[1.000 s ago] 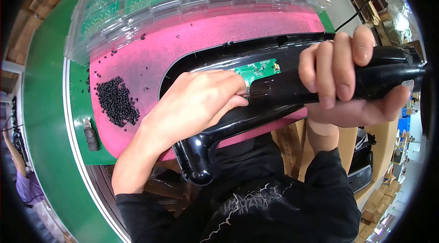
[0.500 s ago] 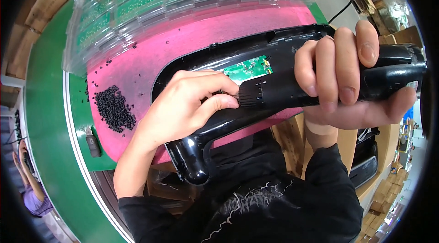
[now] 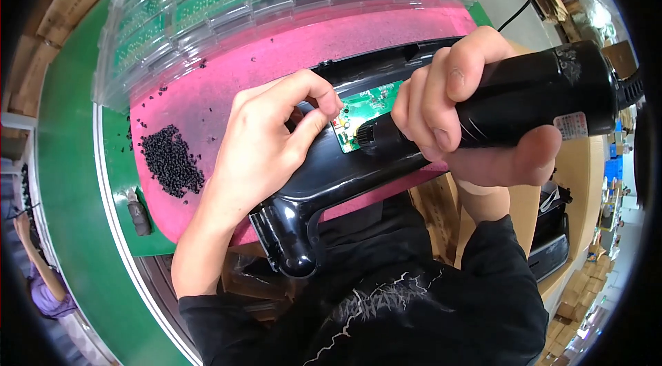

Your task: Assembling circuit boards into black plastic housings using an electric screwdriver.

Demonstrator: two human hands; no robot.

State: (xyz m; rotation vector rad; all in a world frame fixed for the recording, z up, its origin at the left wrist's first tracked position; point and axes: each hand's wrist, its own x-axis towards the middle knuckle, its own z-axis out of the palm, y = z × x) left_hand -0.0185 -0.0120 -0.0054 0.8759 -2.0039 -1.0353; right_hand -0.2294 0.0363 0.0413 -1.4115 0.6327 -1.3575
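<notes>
Right grip (image 3: 436,97) grasping black screwdriver (image 3: 527,94), long axis crosswise, pointing left; left grip (image 3: 265,131), hold unclear.

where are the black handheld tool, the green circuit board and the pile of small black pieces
Black handheld tool (image 3: 517,98): head view, on its body.
Green circuit board (image 3: 368,105): head view, on its exposed face.
Pile of small black pieces (image 3: 171,161): head view, mid-heap.

Left hand (image 3: 265,135): curled at the left edge of a green circuit board (image 3: 369,103), its grip unclear from here.
Right hand (image 3: 441,100): wrapped round a black power tool (image 3: 534,94), ribbed nose (image 3: 371,135) over the board.
Black housing (image 3: 365,169): under the board, on a pink mat (image 3: 221,87).
Black bits (image 3: 171,163): heaped at the mat's left.
Clear trays (image 3: 265,11): stacked beyond.
</notes>
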